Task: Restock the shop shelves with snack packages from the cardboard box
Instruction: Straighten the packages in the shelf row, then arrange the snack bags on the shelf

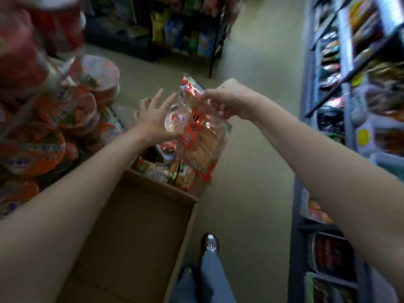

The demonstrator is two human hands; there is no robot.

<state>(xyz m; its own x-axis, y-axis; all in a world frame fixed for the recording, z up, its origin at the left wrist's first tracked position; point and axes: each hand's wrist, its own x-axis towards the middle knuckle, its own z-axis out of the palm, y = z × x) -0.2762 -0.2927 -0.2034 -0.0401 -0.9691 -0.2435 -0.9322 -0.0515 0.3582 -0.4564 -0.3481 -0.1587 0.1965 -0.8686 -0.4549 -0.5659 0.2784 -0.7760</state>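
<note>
Above the box (140, 226), right hand (227, 99) pinches a pack (196, 136), left hand (153, 121) spread open beside it (more packs (166, 169) remain at 12 o'clock), shelves (341, 88) await at 3 o'clock.

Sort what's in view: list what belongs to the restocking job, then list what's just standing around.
Job:
cracker pack, pinched by the right hand
left hand, fingers spread beside the pack
cardboard box with more packs inside
shelves on the right

Standing around:
noodle bowls stacked on the left
far rack of chip bags
</note>
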